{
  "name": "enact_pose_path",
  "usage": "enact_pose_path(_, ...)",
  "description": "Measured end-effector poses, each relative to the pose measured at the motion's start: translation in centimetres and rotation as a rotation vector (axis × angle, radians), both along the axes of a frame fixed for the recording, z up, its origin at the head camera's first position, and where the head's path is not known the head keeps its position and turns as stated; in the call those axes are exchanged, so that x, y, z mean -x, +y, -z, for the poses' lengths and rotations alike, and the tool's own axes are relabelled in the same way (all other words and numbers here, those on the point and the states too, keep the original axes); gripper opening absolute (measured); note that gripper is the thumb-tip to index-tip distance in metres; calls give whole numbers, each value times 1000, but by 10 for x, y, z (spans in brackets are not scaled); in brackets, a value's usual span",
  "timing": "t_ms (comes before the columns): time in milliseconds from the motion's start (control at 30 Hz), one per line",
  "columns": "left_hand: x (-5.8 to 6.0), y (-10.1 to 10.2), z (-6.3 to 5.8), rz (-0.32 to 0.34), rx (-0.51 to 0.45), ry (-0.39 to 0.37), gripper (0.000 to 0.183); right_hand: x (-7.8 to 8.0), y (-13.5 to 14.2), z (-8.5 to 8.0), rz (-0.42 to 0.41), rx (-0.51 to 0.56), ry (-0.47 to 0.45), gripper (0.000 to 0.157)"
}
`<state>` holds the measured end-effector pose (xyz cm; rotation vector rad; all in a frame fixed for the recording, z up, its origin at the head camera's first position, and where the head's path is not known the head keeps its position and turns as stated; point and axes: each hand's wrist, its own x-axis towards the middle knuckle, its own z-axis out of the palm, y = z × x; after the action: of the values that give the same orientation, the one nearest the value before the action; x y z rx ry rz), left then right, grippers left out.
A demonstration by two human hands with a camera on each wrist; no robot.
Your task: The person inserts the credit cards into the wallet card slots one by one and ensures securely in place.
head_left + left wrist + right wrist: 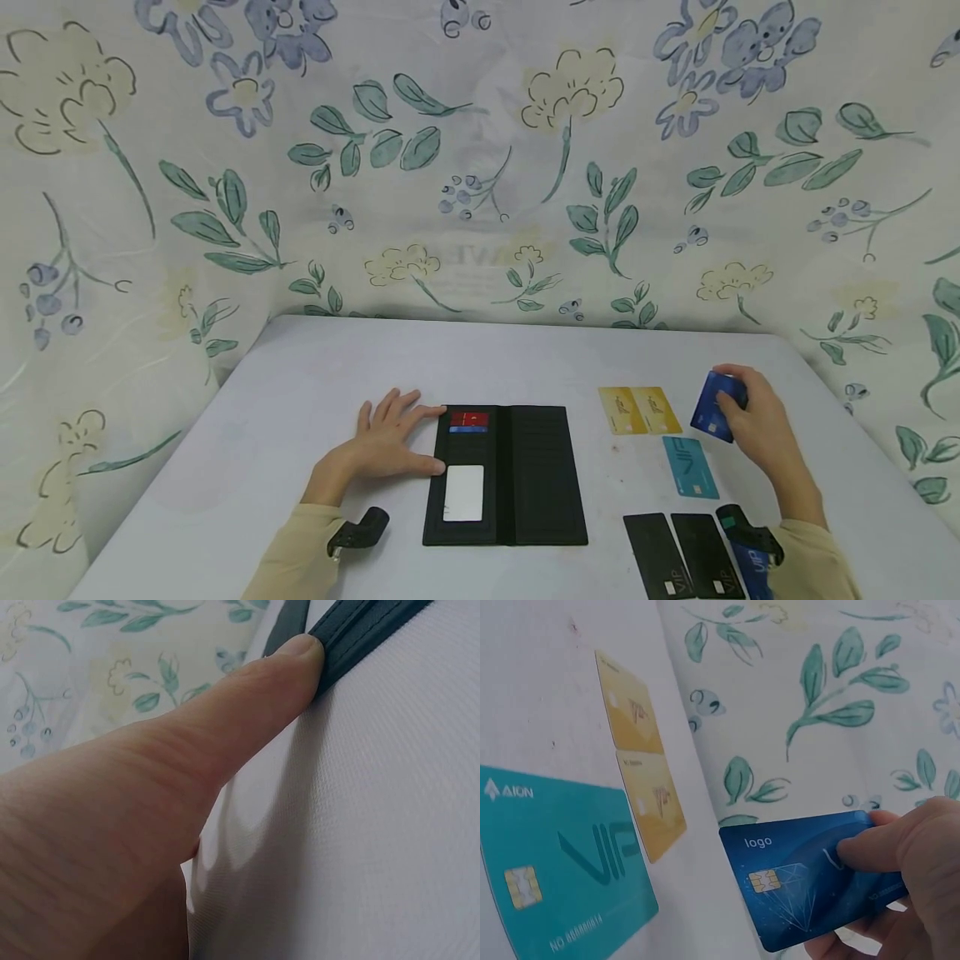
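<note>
A black card wallet [540,475] lies spread flat on the table. Its left side has a red card [469,418] and a blue edge in a slot, above a white window [463,493]. My left hand [386,447], fingers spread, touches the wallet's left edge; in the left wrist view the thumb [259,694] presses against that edge. At the right, my right hand [761,425] pinches a dark blue card [802,877] printed "logo", held tilted between thumb and fingers. Near it lie two gold cards [637,411] and a teal VIP card [691,467].
Two black VIP cards [682,557] lie side by side at the front right. Beside them another blue card [752,571] is partly covered by the right wrist's camera and sleeve. The white table [375,350] ends at a flowered cloth [480,167] behind.
</note>
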<state>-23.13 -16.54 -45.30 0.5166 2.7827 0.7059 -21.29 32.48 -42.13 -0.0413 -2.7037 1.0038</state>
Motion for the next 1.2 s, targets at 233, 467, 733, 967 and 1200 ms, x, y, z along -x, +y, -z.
enact_pose_path(233,1,-1,2,-2,5,7,84,5,-13,-2,-37,13,15,41)
enact_pose_path(467,2,0,3,2,11,17,86,7,-26,-3,-76,7,11,41)
enact_pose_path(733,-1,0,0,-8,21,14,86,8,-31,-4,-87,6,-6,41)
enact_pose_path(967,-1,1,0,-7,16,4,86,8,-34,-3,-115,-1,2,41)
enact_pose_path(1200,1,0,2,-5,10,5,86,8,-35,-3,-126,4,7,41)
